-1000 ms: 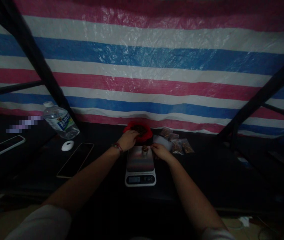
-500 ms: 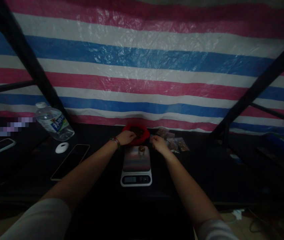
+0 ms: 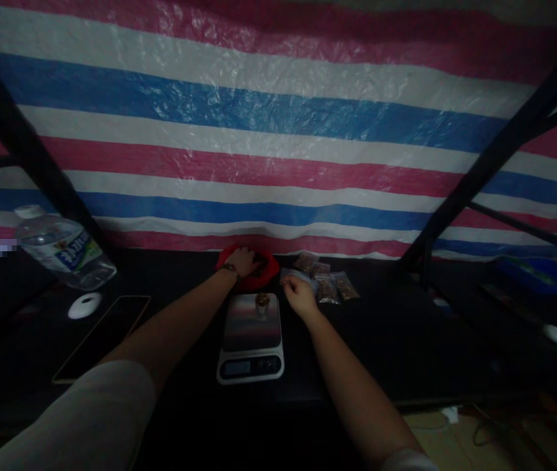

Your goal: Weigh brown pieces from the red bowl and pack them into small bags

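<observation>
My left hand (image 3: 244,261) is over the red bowl (image 3: 269,277), its fingers stretched out across the left part of the dark contents. What the fingertips touch is too dim to make out. On the right, my right hand (image 3: 300,294) has its fingers closed at the edge of a small clear plastic bag (image 3: 314,285), just beyond the scale. Between my forearms lies a white kitchen scale (image 3: 252,327) with a shiny plate and a small display. A small cup (image 3: 262,303) with brownish contents stands near the back of that plate.
Several filled zip bags (image 3: 327,288) lie right of my right hand. To the left are a large clear bottle (image 3: 65,252), a white computer mouse (image 3: 84,305) and a phone (image 3: 104,340). Dark metal posts (image 3: 455,190) flank a striped sheet (image 3: 278,150) behind the black table.
My left hand has moved farther over the bowl, its fingers now spread. My right hand stays near the small bag. The whole view has shifted, so things appear farther left.
</observation>
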The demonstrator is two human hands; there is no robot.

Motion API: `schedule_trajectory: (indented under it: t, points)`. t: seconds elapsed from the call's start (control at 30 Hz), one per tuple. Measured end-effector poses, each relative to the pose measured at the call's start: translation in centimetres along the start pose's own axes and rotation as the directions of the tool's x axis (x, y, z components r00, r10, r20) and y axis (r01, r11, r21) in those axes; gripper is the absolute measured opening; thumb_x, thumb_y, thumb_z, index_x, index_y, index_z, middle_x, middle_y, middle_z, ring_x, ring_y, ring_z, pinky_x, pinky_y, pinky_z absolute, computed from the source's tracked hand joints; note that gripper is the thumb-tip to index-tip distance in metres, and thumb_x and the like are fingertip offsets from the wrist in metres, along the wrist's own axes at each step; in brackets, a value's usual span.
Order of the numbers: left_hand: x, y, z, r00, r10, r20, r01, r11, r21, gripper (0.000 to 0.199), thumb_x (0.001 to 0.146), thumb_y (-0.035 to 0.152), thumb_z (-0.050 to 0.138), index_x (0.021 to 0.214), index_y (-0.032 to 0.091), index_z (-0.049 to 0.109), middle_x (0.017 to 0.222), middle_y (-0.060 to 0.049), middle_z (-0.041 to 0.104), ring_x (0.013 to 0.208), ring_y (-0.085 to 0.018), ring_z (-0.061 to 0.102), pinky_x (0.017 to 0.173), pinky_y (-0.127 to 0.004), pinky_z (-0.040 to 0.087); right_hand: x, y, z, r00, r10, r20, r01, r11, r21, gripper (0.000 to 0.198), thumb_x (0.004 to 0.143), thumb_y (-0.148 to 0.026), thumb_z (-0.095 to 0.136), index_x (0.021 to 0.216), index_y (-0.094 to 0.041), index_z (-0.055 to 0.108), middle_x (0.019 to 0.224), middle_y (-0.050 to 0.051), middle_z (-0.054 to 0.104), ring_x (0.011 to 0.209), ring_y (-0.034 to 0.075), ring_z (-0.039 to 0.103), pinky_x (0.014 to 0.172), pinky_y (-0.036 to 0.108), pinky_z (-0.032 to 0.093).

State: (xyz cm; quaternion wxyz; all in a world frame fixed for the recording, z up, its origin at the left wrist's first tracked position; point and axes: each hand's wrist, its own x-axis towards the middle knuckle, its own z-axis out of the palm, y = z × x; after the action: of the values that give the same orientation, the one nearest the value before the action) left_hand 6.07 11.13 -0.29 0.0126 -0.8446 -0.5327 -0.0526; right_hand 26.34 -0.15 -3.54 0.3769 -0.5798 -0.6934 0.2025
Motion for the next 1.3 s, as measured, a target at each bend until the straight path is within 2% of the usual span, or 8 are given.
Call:
schedule_trajectory:
  t: [0.1, 0.37, 0.5, 0.6, 0.77, 0.87, 1.0, 1.3]
  points:
    - [-0.2, -0.2, 0.6, 0.999, 0.028, -0.045, -0.028, 1.000, -0.013, 0.039, 0.091, 0.041, 0.040, 0.106, 0.011, 0.060, 0.109, -0.017, 0.062, 0.099, -0.026, 0.059, 0.085, -0.033, 0.042, 0.0, -0.4, -0.2, 1.000, 0.005, 0.006, -0.005, 1.000, -0.015, 0.025, 0.084, -0.025, 0.046, 0.095, -0.021, 0.067, 0.093, 0.004, 0.070, 0.086, 0.019, 0.064, 0.078, 0.029, 0.048]
    - [-1.0, -0.4, 0.2, 0.992, 0.122, -0.036, -0.123, 0.991, -0.049, 0.034, 0.090, 0.035, 0.040, 0.093, 0.013, 0.066, 0.099, -0.013, 0.066, 0.089, -0.022, 0.061, 0.079, -0.030, 0.044, -0.2, -0.4, -0.3, 1.000, -0.016, 0.000, 0.016, 1.000, 0.006, 0.026, 0.085, -0.027, 0.045, 0.095, -0.021, 0.068, 0.090, 0.004, 0.070, 0.081, 0.019, 0.063, 0.077, 0.030, 0.048]
    - [-2.3, -0.7, -0.5, 0.979, 0.199, -0.043, -0.203, 0.971, -0.129, 0.032, 0.086, 0.040, 0.049, 0.092, 0.016, 0.069, 0.098, -0.010, 0.066, 0.089, -0.019, 0.061, 0.082, -0.027, 0.044, -0.1, 0.0, -0.1, 0.999, -0.044, -0.017, 0.044, 0.999, 0.016, 0.025, 0.084, -0.026, 0.045, 0.094, -0.020, 0.068, 0.092, 0.004, 0.070, 0.084, 0.019, 0.063, 0.079, 0.030, 0.048]
    - [-2.9, -1.2, -1.2, 0.979, 0.198, -0.057, -0.205, 0.966, -0.159, 0.039, 0.083, 0.049, 0.051, 0.096, 0.017, 0.069, 0.100, -0.010, 0.066, 0.093, -0.020, 0.060, 0.084, -0.028, 0.044, -0.1, 0.2, 0.2, 0.998, -0.061, -0.028, 0.062, 0.998, 0.022, 0.025, 0.084, -0.024, 0.046, 0.093, -0.020, 0.068, 0.091, 0.003, 0.071, 0.083, 0.018, 0.064, 0.078, 0.030, 0.048]
    - [-3.2, -1.9, -2.6, 0.980, 0.186, 0.070, -0.173, 0.972, -0.158, 0.046, 0.078, 0.054, 0.056, 0.103, 0.018, 0.069, 0.102, -0.010, 0.068, 0.091, -0.022, 0.062, 0.079, -0.027, 0.045, -0.1, 0.2, 0.2, 0.997, -0.072, -0.039, 0.073, 0.997, 0.007, 0.024, 0.083, -0.022, 0.046, 0.092, -0.021, 0.069, 0.088, 0.003, 0.071, 0.078, 0.017, 0.064, 0.073, 0.029, 0.047]
    - [-3.1, -1.4, -2.8, 0.966, 0.212, 0.151, -0.191, 0.972, -0.139, 0.041, 0.076, 0.041, 0.061, 0.108, 0.016, 0.067, 0.107, -0.010, 0.067, 0.093, -0.023, 0.063, 0.080, -0.027, 0.045, -0.1, 0.3, 0.3, 0.997, -0.069, -0.033, 0.070, 0.998, 0.009, 0.023, 0.083, -0.022, 0.047, 0.092, -0.020, 0.069, 0.086, 0.003, 0.071, 0.076, 0.017, 0.064, 0.071, 0.029, 0.048]
    - [-2.3, -0.3, -2.6, 0.962, 0.209, 0.173, -0.190, 0.974, -0.123, 0.034, 0.073, 0.028, 0.064, 0.105, 0.017, 0.068, 0.103, -0.008, 0.069, 0.091, -0.021, 0.063, 0.079, -0.026, 0.046, -0.1, 0.6, 0.6, 0.996, -0.090, -0.027, 0.091, 0.995, 0.041, 0.023, 0.083, -0.022, 0.047, 0.092, -0.021, 0.068, 0.088, 0.003, 0.071, 0.080, 0.018, 0.065, 0.074, 0.029, 0.049]
    - [-0.7, -1.0, -2.6, 0.953, 0.147, 0.265, -0.105, 0.980, -0.168, 0.030, 0.068, 0.033, 0.067, 0.095, 0.022, 0.073, 0.093, -0.001, 0.072, 0.084, -0.017, 0.064, 0.069, -0.021, 0.045, -0.1, 0.6, 0.5, 0.995, -0.102, -0.017, 0.102, 0.995, 0.000, 0.022, 0.084, -0.023, 0.048, 0.092, -0.022, 0.069, 0.088, 0.003, 0.071, 0.079, 0.017, 0.065, 0.073, 0.028, 0.049]
